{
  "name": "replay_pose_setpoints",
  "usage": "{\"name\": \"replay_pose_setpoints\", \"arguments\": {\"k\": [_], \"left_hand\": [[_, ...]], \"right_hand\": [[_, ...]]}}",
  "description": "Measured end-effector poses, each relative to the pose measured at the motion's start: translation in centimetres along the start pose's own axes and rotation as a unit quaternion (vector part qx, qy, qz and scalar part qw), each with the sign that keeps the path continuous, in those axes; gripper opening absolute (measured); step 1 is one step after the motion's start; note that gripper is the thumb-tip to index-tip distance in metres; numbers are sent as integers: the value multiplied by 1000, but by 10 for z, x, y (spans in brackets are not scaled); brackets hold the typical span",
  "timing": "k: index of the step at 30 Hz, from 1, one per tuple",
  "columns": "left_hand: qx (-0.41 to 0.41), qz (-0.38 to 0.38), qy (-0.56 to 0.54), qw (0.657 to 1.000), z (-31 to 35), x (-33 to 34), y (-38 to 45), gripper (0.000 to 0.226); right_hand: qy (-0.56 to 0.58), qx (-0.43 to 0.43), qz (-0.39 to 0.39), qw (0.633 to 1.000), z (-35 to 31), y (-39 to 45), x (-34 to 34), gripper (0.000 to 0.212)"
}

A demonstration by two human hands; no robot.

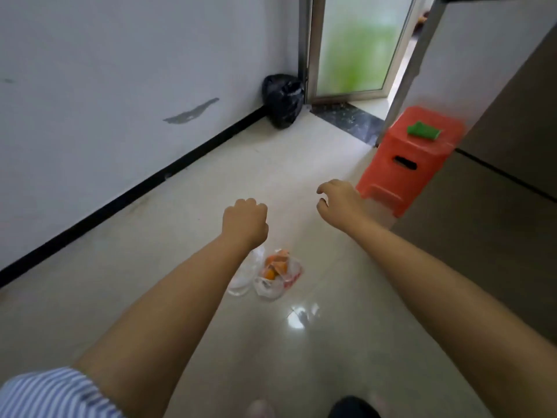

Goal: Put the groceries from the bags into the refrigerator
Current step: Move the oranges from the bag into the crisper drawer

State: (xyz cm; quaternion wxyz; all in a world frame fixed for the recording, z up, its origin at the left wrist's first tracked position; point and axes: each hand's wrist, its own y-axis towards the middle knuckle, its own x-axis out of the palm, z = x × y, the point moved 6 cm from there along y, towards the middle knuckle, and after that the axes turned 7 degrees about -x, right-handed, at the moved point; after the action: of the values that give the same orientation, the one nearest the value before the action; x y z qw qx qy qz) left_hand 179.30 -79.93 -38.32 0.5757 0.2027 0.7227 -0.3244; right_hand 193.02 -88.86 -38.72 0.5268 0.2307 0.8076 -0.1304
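Two plastic bags lie on the pale tiled floor below my hands: a clear bag [241,280] and, beside it, a white bag with red print [278,274] holding orange items. My left hand [244,223] hangs above them with its fingers curled into a fist, holding nothing. My right hand [339,200] is raised further right, fingers loosely curled, empty. The grey refrigerator [497,191] stands closed along the right edge, its door seam visible.
A red plastic stool [404,173] with a green cloth [423,130] on top stands against the refrigerator. A black rubbish bag [283,99] sits in the corner by a frosted glass door [358,46]. A white wall with black skirting runs along the left.
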Motion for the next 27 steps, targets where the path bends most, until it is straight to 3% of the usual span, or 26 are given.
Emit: {"name": "replay_pose_setpoints", "arguments": {"k": [5, 14, 19, 24, 27], "left_hand": [[-4, -91, -12, 996, -45, 73, 25, 28], [42, -210, 23, 977, -61, 225, 121, 32], [78, -244, 6, 967, -51, 366, 183, 31], [114, -313, -37, 942, -32, 541, 229, 41], [175, -294, -39, 939, -8, 622, 255, 46]], "right_hand": [[21, 53, -98, 994, -4, -1, 101, 35], [28, 103, -246, 963, 54, 40, 285, 31], [49, 162, -276, 946, 106, 51, 424, 31], [180, 192, -251, 931, 148, 74, 571, 26], [217, 194, -292, 911, 176, 87, 652, 34]]}}
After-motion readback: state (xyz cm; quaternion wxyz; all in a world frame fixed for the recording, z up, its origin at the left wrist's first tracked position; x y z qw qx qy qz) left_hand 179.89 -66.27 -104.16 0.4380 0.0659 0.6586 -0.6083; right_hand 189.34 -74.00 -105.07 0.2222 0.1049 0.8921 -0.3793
